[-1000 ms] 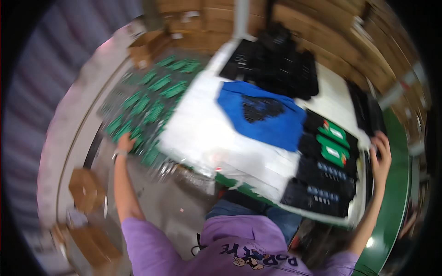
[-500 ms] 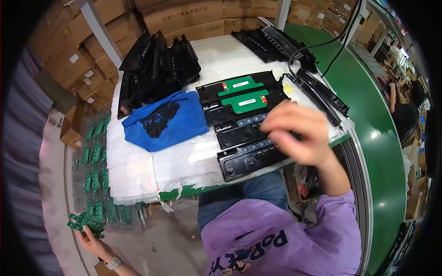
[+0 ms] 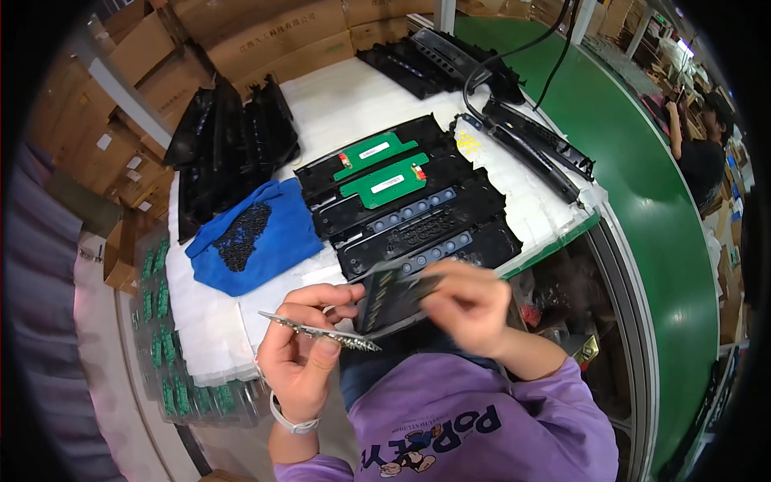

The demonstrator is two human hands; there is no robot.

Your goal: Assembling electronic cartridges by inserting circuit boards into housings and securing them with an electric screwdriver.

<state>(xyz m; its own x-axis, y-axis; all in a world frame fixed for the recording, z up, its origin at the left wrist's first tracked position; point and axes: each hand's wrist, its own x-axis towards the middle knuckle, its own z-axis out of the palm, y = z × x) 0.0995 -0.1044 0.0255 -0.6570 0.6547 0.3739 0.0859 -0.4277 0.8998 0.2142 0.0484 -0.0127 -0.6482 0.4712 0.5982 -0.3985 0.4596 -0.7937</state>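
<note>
Close to my body, my left hand (image 3: 299,353) is closed on a green circuit board (image 3: 341,337), seen nearly edge-on with solder points along its underside. My right hand (image 3: 470,309), a little smeared by motion, pinches the edge of a second circuit board (image 3: 384,299), which is tilted and looks dark. My left fingertips are near or touching that board's other edge; I cannot tell which. Beyond my hands lie black plastic housings (image 3: 418,237) side by side. Two green circuit boards (image 3: 385,186) with white labels and small red parts rest in the far ones.
A blue cloth (image 3: 289,241) bearing a heap of small black pieces (image 3: 242,239) lies left of the housings. Black housings are stacked at far left (image 3: 233,136) and far right (image 3: 438,64). Trays of green boards (image 3: 165,349) stand below the table's left side. Black cables (image 3: 514,55) hang at right.
My left hand has come up from the trays at lower left with circuit board in it. My right hand has drawn back from over the housings and now grips a board. My view has shifted.
</note>
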